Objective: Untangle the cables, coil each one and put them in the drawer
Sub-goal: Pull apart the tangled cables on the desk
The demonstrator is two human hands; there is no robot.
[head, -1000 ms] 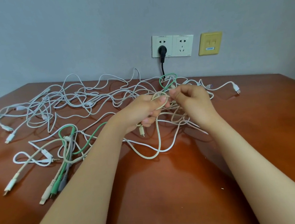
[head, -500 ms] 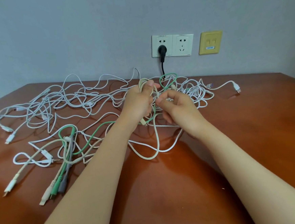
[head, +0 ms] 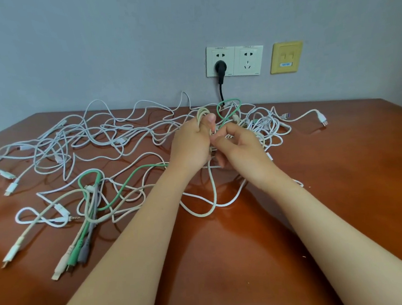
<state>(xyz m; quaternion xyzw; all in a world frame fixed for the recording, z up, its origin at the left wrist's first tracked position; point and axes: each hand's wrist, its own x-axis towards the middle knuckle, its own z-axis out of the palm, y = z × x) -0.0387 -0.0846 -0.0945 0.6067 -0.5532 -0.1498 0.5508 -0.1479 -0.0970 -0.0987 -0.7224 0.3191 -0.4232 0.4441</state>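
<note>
Tabletop (head: 342,189): left hand (head: 192,145) grips cream cable (head: 203,112), right hand (head: 238,144) pinches it; socket print (head: 249,46) illegible.

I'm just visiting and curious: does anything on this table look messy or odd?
Yes. Many white, cream and green cables lie tangled in loops across the table. The left hand grips a cream cable; the right hand pinches it. Nothing looks damaged.

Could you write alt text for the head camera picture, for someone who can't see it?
A left hand grips a coil of cream cable above a brown table while the right hand pinches the same cable. Tangled white cables and a green cable sprawl around them.
</note>
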